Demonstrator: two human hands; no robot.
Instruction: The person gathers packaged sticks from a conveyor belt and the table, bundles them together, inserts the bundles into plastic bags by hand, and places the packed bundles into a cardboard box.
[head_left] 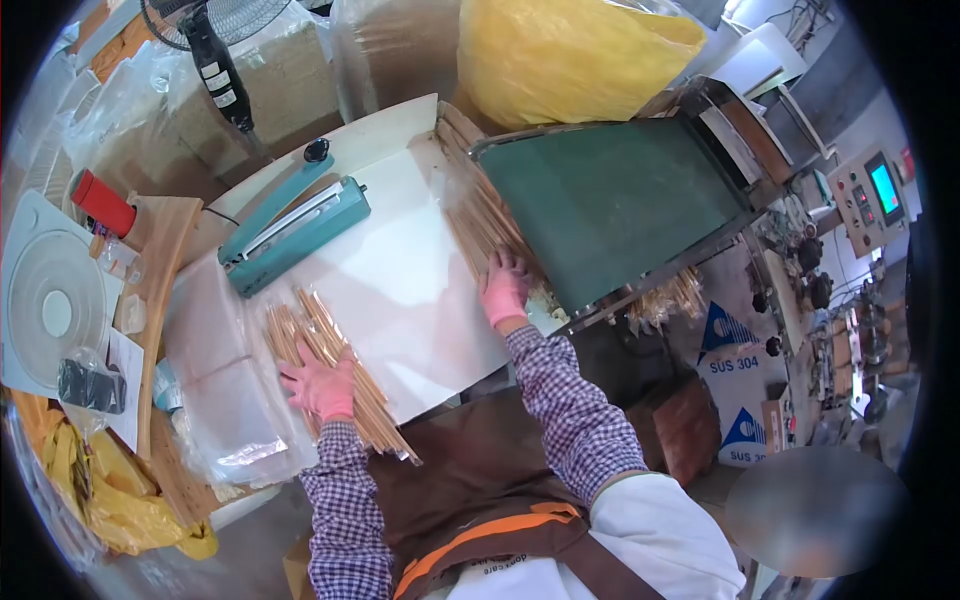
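My left hand [322,388] and right hand [505,292]: both gloved pink. Sleeves [345,510]: dark purple-and-white check. Sticks [372,410] by my left: tan. Worktop [425,330]: white. Sealer [300,240], far left: teal. Belt [615,210], right: dark green. Bag [575,60], far side: yellow. Cylinder [102,203], far left: red. My apron [455,490], near: brown, orange trim [475,542]. Screen [884,188], far right: cyan.

Sticks [374,408] are lying under the left fingers [291,372], a sealer [300,236] beyond them; a conveyor [620,205] is standing right of the right fingers [506,262].
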